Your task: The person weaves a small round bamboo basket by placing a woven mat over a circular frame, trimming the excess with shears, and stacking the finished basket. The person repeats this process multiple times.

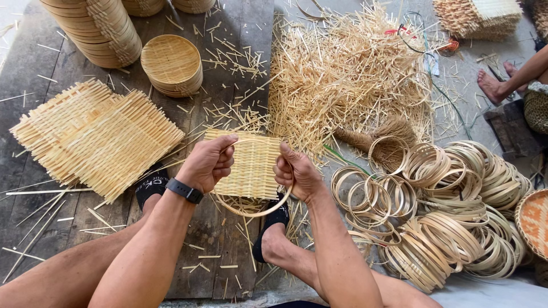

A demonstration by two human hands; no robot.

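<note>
My left hand [208, 163] and my right hand [297, 174] each grip one side of a square woven bamboo mat [251, 165] with a thin round bamboo ring [260, 211] pressed against it. The ring curves below the mat between my hands. I hold both above my feet, which wear black sandals on dark wooden planks. A black watch sits on my left wrist.
A stack of square woven mats [94, 137] lies at left. Finished round trays [171, 64] and a taller stack [100, 28] stand behind. A heap of bamboo offcuts [348, 74] and a small broom [379, 137] lie ahead. Several bamboo rings [445, 205] pile at right. Another person's foot [494, 85] is at far right.
</note>
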